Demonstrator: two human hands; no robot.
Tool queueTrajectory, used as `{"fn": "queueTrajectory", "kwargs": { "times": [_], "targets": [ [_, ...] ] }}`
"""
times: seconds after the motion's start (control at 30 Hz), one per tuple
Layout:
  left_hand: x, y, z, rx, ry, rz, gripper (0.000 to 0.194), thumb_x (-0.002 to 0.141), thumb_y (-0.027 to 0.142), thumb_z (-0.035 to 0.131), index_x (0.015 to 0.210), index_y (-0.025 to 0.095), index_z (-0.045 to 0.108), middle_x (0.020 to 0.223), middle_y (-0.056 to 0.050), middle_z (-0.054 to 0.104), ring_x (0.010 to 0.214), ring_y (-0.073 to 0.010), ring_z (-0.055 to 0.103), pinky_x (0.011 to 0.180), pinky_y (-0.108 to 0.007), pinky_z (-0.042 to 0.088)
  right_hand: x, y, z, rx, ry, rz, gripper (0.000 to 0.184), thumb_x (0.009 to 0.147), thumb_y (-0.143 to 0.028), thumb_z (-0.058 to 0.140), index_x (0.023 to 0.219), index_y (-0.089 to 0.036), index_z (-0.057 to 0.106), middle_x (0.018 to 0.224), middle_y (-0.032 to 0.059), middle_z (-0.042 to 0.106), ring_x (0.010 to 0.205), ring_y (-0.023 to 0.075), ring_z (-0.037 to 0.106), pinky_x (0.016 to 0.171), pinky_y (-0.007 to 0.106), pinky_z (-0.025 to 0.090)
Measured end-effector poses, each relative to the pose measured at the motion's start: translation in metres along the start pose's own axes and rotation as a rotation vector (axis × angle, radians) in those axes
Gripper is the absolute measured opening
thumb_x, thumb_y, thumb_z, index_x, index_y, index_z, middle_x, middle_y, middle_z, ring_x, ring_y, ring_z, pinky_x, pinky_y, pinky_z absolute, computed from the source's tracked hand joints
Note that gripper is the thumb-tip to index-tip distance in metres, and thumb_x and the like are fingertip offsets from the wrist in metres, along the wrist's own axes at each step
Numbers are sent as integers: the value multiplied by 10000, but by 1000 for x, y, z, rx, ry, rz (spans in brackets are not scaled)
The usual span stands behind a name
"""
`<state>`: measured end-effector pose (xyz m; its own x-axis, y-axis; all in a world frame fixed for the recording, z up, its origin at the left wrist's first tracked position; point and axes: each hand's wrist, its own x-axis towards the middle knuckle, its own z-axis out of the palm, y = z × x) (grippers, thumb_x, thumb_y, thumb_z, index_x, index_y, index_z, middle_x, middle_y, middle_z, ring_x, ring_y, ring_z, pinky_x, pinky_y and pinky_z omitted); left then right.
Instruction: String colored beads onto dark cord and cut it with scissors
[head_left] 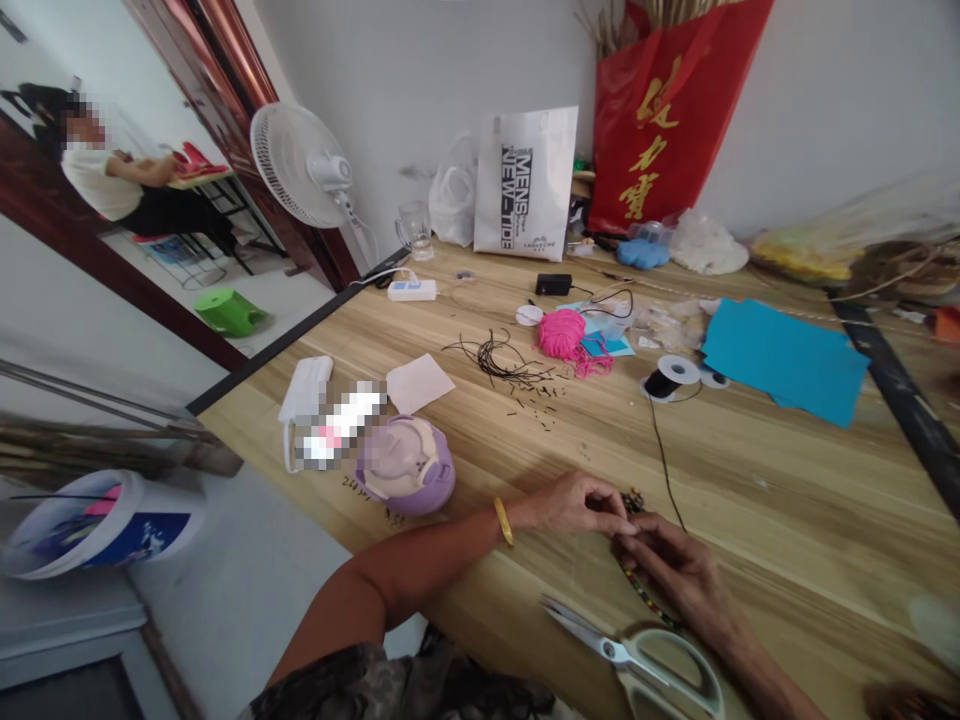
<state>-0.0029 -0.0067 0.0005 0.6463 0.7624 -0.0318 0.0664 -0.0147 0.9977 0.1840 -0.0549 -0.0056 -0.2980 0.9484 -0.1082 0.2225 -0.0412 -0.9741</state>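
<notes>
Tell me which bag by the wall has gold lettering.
The red bag, with dried stalks showing above it. The white NEW-TIDE bag to its left has dark lettering, and the white plastic bag beyond that shows none.

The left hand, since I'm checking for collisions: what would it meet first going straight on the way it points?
The right hand, which lies straight ahead of the left hand; they seem to touch, though depth there is unclear.

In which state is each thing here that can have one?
Beaded strand: at fingertips of left hand and right hand
Scissors: lying flat, unheld
Purple container: lid on
Black cord: partly unwound from spool
Pink yarn: balled, loose strands
Red bag: upright
Glass mug: upright
</notes>
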Motion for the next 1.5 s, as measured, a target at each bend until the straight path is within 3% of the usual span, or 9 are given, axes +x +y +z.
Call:
{"fn": "queueTrajectory", "kwargs": {
  "times": [0.3,0.5,0.7,1.03,1.3,1.5],
  "targets": [
    [0,-4,0,34,6,7,206,754,307,701,792,104,691,784,-36,685,723,-115,588,718,-206,430,0,0,-1,-24,3,-2,319,764,-486,670,802,-169,649,628,21,621,563,144,589,528,219,502],
    [0,-4,0,9,11,-25,263,712,408,711,739,147,680,712,4,668,685,-121,569,674,-199,420,1,-2,-3,-90,-10,-25,315,778,-491,644,759,-176,663,597,26,632,536,158,614,501,215,520],
    [0,-5,0,-37,14,-22,287,670,442,731,715,163,676,746,-20,695,700,-146,589,688,-223,431,2,-2,-6,-91,-37,-19,277,761,-468,671,775,-192,682,630,38,668,549,172,638,498,203,533],
    [-2,0,0,-40,5,-73,240,709,414,694,706,174,672,724,-6,677,684,-135,582,685,-213,427,0,16,-16,-180,-120,-20,222,831,-414,603,820,-208,685,702,48,680,619,176,647,549,192,538],
    [-2,0,0,-63,-11,-48,315,666,494,705,695,183,664,719,-10,666,683,-146,560,674,-236,416,2,1,-9,-174,-52,-92,235,818,-427,606,757,-215,687,730,55,677,621,177,643,543,192,537],
    [-2,0,0,-50,1,-58,392,622,554,727,693,172,675,724,-14,684,686,-143,582,687,-221,433,3,2,-8,-163,-30,-144,210,806,-410,629,748,-216,686,741,57,658,730,206,659,603,200,545]
  ]
}}
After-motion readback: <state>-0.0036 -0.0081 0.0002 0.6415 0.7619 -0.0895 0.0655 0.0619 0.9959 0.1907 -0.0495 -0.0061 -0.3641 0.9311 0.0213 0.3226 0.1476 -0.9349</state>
